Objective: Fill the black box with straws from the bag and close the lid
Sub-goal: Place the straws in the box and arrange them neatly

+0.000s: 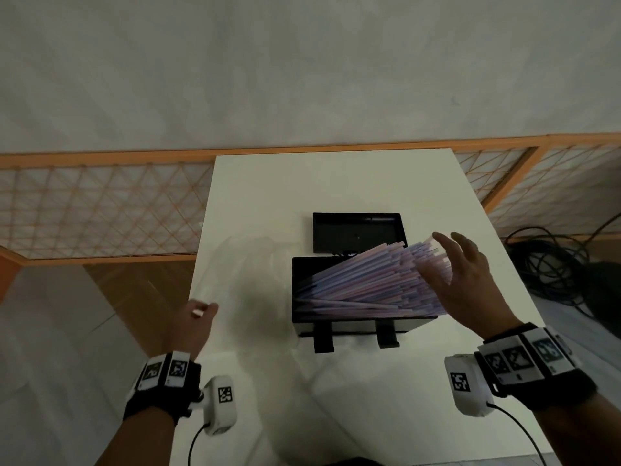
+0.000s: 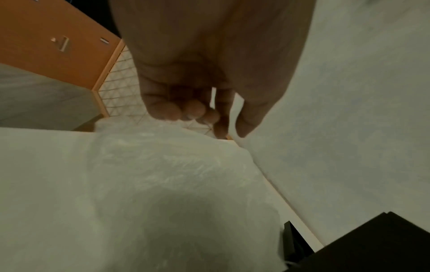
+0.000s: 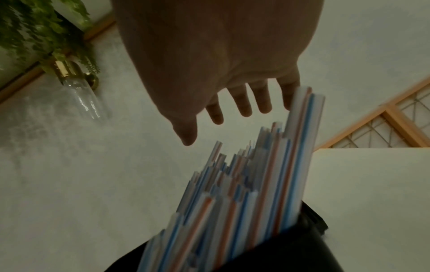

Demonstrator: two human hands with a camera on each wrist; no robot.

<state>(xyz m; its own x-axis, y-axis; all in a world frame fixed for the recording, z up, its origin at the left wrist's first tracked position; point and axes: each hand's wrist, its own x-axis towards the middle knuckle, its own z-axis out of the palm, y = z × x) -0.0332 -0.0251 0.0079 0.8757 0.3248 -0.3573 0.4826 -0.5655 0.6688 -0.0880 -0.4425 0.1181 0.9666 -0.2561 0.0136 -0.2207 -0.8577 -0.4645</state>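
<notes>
We've got thin striped plastic straws (image 1: 369, 284) in a matt black box (image 1: 339, 326), a crinkly clear plastic bag (image 2: 163, 165), smooth white tabletop (image 1: 336, 183).

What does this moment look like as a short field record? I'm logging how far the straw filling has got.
straws: fanned in the black box, right ends sticking up over its right edge
lid: open, behind the box
bag: clear plastic, crumpled on the white table left of the box
left hand: fingers curled at the bag's edge; grip not certain
right hand: fingers spread, at the raised straw ends
progress: straws in, not levelled; lid not yet closed
</notes>
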